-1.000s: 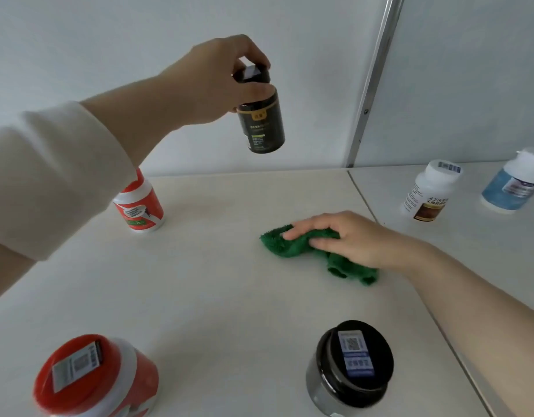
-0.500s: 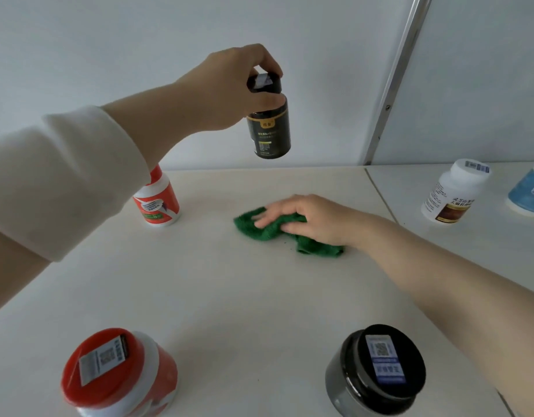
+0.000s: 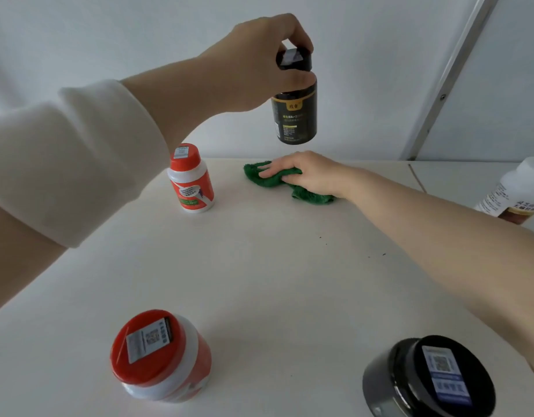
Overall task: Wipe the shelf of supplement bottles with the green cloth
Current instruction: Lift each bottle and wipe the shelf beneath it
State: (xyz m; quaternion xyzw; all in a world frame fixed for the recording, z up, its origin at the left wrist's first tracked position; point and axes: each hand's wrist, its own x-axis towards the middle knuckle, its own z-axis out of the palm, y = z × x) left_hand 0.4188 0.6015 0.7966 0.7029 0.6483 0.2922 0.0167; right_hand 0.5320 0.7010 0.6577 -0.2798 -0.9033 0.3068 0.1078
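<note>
White shelf (image 3: 259, 281) against a plain white wall, with a metal upright (image 3: 446, 85) at its back right. Two jars stand at the front edge: a red-lidded jar (image 3: 160, 356) on the left and a black-lidded jar (image 3: 428, 377) at the right corner.

The left hand (image 3: 259, 61) is raised above the back edge, fingers curled round the cap of a dark bottle (image 3: 294, 115), which hangs clear of the shelf. The right hand (image 3: 310, 173) lies with fingers flat on the green cloth (image 3: 268, 179), pressing it down near the back edge, almost under that bottle.

A red-and-white bottle (image 3: 192, 179) stands near the cloth on its left. A white bottle (image 3: 512, 194) stands past the seam on the right. Small dark specks (image 3: 383, 254) lie right of centre.

Risks, in my judgement:
- The cap-only hold could slip and drop the bottle onto the wiping hand.
- A leftward sweep could topple the red-and-white bottle.
- The specks could be missed.
</note>
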